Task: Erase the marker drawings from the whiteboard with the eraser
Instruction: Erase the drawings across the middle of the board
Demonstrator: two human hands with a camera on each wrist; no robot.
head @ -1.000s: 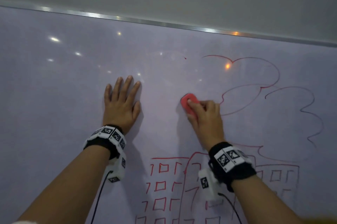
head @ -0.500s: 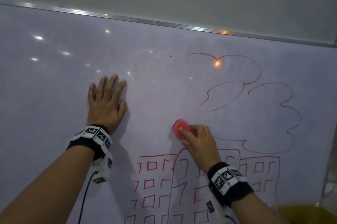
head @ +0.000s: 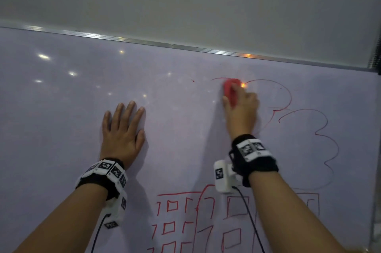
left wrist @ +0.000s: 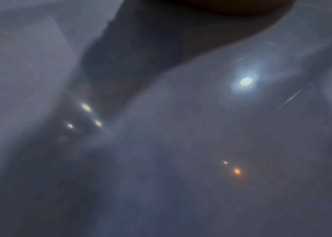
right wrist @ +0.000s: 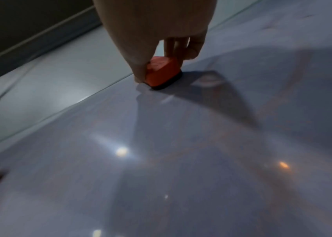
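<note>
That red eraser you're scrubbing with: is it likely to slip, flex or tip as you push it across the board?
The eraser looks like a stiff plastic block; it keeps its shape in the right hand. It is probably light, since a fingertip pinch holds it. Its dark pad lies flat on the glossy whiteboard, so it should glide rather than tip, though it might slip from the fingers.

The eraser (head: 230, 92) in the right hand (head: 242, 112) is showing up bright red-orange, with a black pad (right wrist: 169, 83) underneath. The whiteboard (head: 61, 118) is looking pale lilac-grey, and the drawings are all in red marker: cloud outlines (head: 288, 96) beside the right hand, little window squares (head: 171, 206) below the wrists. Both wristbands (head: 254, 155) are wearing black with black-and-white checker tags.
</note>
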